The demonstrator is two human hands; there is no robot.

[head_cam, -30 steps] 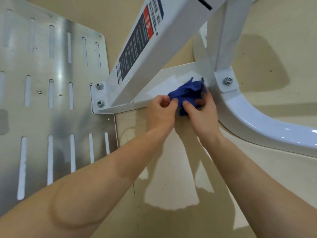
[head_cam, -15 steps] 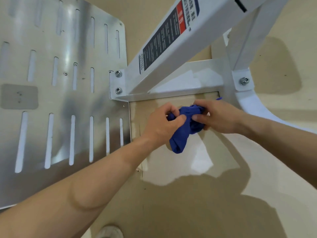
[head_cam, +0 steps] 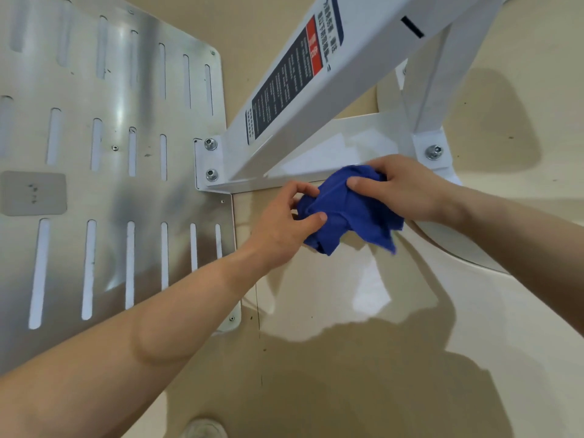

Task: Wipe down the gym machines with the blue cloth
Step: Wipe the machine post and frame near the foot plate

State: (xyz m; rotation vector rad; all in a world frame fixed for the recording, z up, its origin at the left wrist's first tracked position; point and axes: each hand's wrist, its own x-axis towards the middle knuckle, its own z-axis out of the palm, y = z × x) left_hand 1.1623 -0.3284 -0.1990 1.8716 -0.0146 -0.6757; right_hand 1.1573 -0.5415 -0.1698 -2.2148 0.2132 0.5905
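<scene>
A crumpled blue cloth [head_cam: 346, 210] hangs between my two hands, just in front of the white machine frame's base bar [head_cam: 316, 165]. My left hand [head_cam: 284, 222] pinches the cloth's left side between thumb and fingers. My right hand [head_cam: 401, 188] grips its upper right part, fingers curled round the fabric. A slanted white beam [head_cam: 347, 67] with a black and red label rises from the bolted base to the upper right. Part of the cloth droops below my right hand.
A slotted metal footplate [head_cam: 110, 172] covers the left side. A white upright post [head_cam: 442, 77] and curved white base tube [head_cam: 458, 245] lie at the right. Beige floor [head_cam: 363, 343] spreads below. A shoe tip [head_cam: 205, 429] shows at the bottom edge.
Both hands have drawn the cloth off the base bar and toward me. The cloth has spread wider between the hands, and the view has shifted slightly.
</scene>
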